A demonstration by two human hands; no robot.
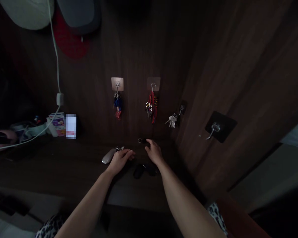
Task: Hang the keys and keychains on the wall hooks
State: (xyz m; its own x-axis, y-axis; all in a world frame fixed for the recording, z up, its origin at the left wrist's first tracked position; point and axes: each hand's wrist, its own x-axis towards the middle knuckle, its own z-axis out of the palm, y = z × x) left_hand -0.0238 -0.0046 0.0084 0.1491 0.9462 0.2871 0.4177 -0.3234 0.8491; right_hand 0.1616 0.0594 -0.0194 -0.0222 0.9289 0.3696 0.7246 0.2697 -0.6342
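Note:
My left hand [121, 160] lies low over the shelf with its fingers stretched out, beside a pale grey elongated object [109, 156] with small metal pieces at its far end. Whether the fingers touch those pieces I cannot tell. My right hand [155, 152] has its index finger stretched toward a small dark item with a metal ring [140, 140], thumb apart; the fingertip is at or close to the item's right end. Between my wrists lies a dark object that looks like a pair of sunglasses [139, 171].
On the back panel hang blue-and-red keys [117, 104] and red cords with keys [152, 107]. Silver keys [172, 120] hang from a corner hook. An unused hook [215, 127] sticks out at right. Small boxes [58, 124] and a white cable [56, 56] are at left.

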